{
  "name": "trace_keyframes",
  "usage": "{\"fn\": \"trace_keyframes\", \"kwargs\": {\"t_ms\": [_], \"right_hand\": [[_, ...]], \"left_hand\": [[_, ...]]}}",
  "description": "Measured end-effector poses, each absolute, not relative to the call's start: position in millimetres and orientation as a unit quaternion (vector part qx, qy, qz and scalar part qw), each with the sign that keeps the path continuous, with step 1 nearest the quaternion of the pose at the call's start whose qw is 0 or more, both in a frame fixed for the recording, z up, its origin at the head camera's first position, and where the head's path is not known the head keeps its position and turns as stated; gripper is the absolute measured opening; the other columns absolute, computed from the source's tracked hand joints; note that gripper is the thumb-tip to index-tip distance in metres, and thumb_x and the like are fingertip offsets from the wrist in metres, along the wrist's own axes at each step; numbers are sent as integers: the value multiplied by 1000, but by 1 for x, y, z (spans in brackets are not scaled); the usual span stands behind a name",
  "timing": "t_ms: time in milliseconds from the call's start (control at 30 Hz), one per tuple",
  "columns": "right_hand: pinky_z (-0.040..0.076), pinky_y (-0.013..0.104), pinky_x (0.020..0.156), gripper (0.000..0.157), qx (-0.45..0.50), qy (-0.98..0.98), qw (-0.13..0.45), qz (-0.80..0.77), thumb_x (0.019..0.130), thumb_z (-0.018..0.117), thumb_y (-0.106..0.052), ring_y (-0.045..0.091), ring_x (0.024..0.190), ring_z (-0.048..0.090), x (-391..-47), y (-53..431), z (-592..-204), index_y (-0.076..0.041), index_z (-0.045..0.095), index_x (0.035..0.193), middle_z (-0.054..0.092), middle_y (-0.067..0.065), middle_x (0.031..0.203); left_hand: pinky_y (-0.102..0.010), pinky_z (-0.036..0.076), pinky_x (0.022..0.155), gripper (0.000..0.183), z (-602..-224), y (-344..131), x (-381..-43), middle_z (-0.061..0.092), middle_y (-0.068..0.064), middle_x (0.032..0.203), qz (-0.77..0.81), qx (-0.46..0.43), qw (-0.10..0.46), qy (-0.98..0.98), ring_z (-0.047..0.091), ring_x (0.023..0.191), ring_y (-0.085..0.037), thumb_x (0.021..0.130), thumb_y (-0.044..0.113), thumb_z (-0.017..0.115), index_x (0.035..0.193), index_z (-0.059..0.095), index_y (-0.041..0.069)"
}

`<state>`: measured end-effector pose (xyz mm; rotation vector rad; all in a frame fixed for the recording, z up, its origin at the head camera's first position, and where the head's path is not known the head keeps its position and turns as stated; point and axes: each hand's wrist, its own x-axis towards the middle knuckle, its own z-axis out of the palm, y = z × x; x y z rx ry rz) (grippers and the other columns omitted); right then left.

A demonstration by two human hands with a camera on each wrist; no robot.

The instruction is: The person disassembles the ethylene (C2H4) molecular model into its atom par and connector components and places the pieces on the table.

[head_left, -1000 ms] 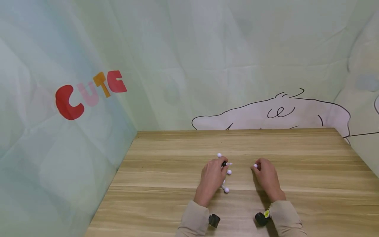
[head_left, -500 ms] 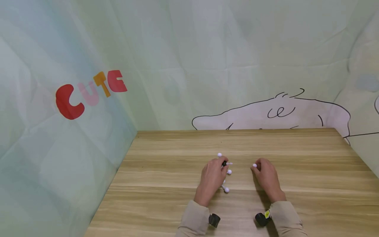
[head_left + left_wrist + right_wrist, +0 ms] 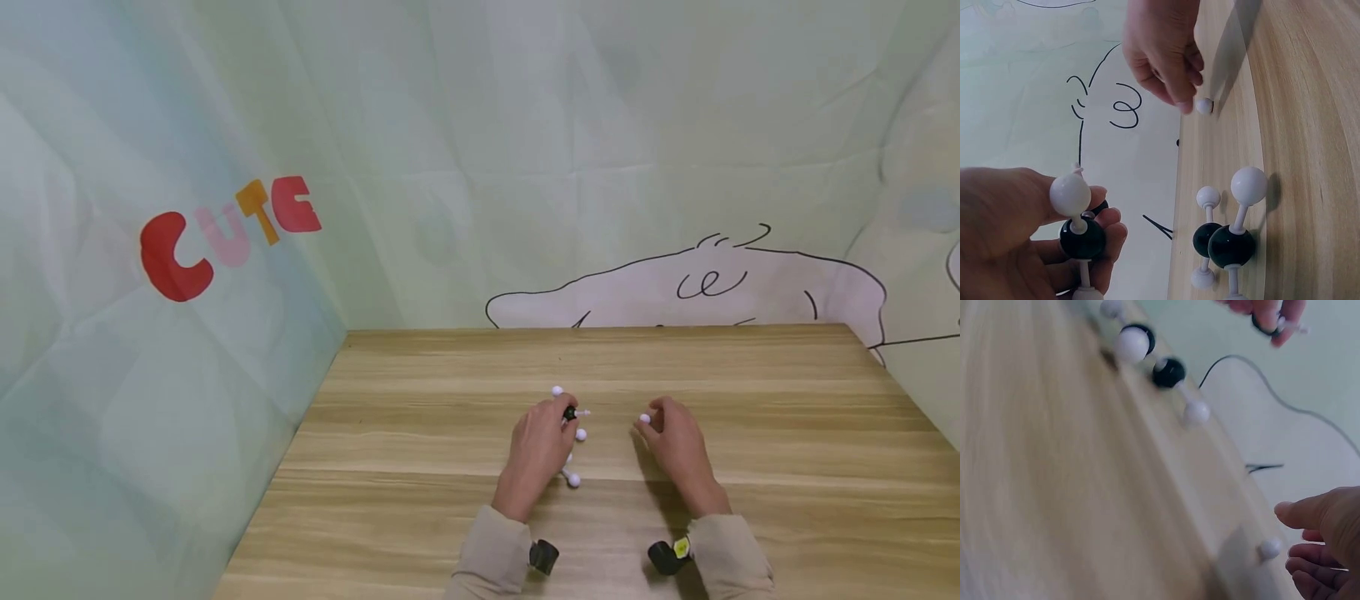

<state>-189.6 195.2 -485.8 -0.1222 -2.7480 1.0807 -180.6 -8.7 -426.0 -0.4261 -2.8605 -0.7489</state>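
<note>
In the head view my left hand [image 3: 536, 442] pinches a ball-and-stick molecular model, and a black ball [image 3: 570, 412] with a white peg pointing right shows at its fingertips. The left wrist view shows the held model's black ball [image 3: 1082, 237] and white ball [image 3: 1070, 194] near the palm. My right hand [image 3: 678, 450] hovers beside a loose white ball [image 3: 1269, 548] on the table. Its thumb [image 3: 1300, 512] stands apart from the fingers, and nothing is held between them. Part of the held model is hidden behind the left fingers.
Another stretch of model, black balls [image 3: 1232, 245] joined to white balls [image 3: 1249, 185], is seen near the left hand. The wooden table [image 3: 420, 517] meets a printed cloth backdrop [image 3: 450, 167] at its far edge. Black wrist cameras [image 3: 543, 557] sit at both cuffs.
The right hand's thumb and fingertips have parted slightly around the white ball, and its wrist has shifted a little to the right. The left hand keeps its hold on the model, nearly still.
</note>
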Motion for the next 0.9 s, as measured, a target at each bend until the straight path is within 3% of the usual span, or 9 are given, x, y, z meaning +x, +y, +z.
{"fn": "trace_keyframes", "kwargs": {"t_ms": [200,467,600,900], "right_hand": [[50,46,81,36,-8,-905,135,403,88,67,-13,33,92,61,-186,181,-467,9,56,116,62,23,99],[52,29,69,28,50,-882,177,434,87,70,-14,22,83,63,-180,161,-446,2,62,108,65,12,90],[50,23,65,22,70,-878,160,446,87,70,-15,17,80,62,-176,153,-443,-2,64,103,66,6,86],[47,21,62,11,92,-878,129,451,87,69,-10,11,73,58,-172,144,-447,-5,65,96,65,3,81]], "left_hand": [[-31,52,71,21,-426,-8,-181,71,-5,97,-251,-141,70,-955,67,86,-17,88,18,68,109,67,16],[-31,52,72,20,-426,-7,-181,70,-4,97,-253,-144,54,-955,66,87,-16,89,19,67,109,66,16],[-30,52,70,19,-425,-6,-181,71,-3,97,-250,-149,55,-955,66,87,-15,89,20,67,108,66,16],[-26,51,67,19,-425,-4,-180,70,-3,95,-246,-160,53,-954,65,83,-13,90,21,67,108,67,14]]}}
